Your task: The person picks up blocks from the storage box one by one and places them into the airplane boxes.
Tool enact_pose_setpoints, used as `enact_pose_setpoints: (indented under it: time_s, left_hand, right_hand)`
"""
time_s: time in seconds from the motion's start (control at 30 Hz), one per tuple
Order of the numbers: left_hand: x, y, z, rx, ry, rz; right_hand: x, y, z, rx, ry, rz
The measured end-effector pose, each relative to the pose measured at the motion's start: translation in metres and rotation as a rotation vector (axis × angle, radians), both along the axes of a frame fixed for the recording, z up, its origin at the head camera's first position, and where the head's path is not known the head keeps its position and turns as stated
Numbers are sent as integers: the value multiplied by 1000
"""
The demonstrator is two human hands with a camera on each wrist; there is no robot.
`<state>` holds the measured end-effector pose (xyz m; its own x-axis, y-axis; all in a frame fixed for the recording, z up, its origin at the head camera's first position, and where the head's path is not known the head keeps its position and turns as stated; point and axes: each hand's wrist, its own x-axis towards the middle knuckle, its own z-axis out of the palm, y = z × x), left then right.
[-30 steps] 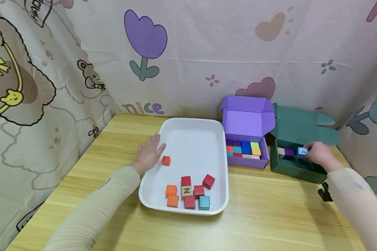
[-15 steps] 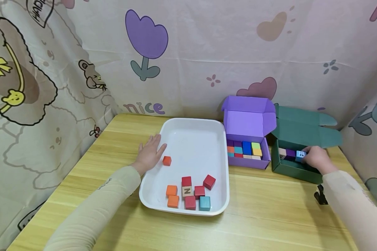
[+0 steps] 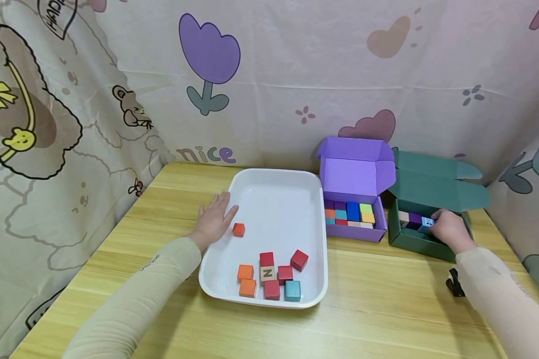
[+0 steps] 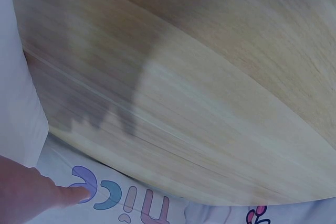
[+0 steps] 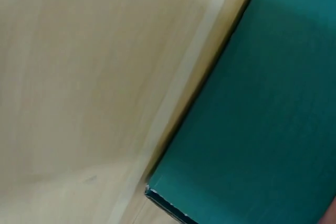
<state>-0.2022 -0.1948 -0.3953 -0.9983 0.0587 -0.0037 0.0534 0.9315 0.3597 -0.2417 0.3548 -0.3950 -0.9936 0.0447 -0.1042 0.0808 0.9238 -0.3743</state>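
Observation:
My left hand [image 3: 210,222] lies with fingers extended over the left rim of the white tray [image 3: 278,192]. A small red-orange block [image 3: 238,230] sits just right of its thumb. In the left wrist view only a little of that hand [image 4: 31,192] shows. At the right, my right hand [image 3: 452,230] reaches into the open green box [image 3: 422,245], its fingertips gripping the right side of a light blue block [image 3: 425,225] with a printed face. A purple block [image 3: 414,221] and a plain wood block [image 3: 403,218] stand left of it in a row. The right wrist view shows mostly the box's green side.
Red blocks [image 3: 271,289], orange blocks [image 3: 247,287], a teal block [image 3: 292,290] and a wood block marked N [image 3: 267,273] lie in the tray's near half. An open purple box [image 3: 355,233] full of coloured blocks stands between tray and green box. Patterned cloth [image 3: 269,85] hangs behind.
The right hand has lowered the light blue block into the green box and moved it left, beside the purple block. The left hand has stayed in place on the tray.

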Motion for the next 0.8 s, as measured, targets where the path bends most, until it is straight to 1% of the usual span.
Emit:
enact_pose_setpoints:
  time_s: [0.2,0.33,0.53,0.67,0.8]
  left_hand:
    - [0,0,0,0,9,-1]
    - [0,0,1,-2,10,1]
    - [-1,0,-1,1,12,-3]
    - [-1,1,-1,0,7,-2]
    - [-1,1,0,-1,8,-1]
  right_hand:
    - [4,-1,1,-11,35,-11]
    - [3,-1,1,-6,50,-11]
    - [4,0,2,12,23,-16]
    - [6,0,13,43,-2,-17]
    - [8,-3,31,76,-11,-35]
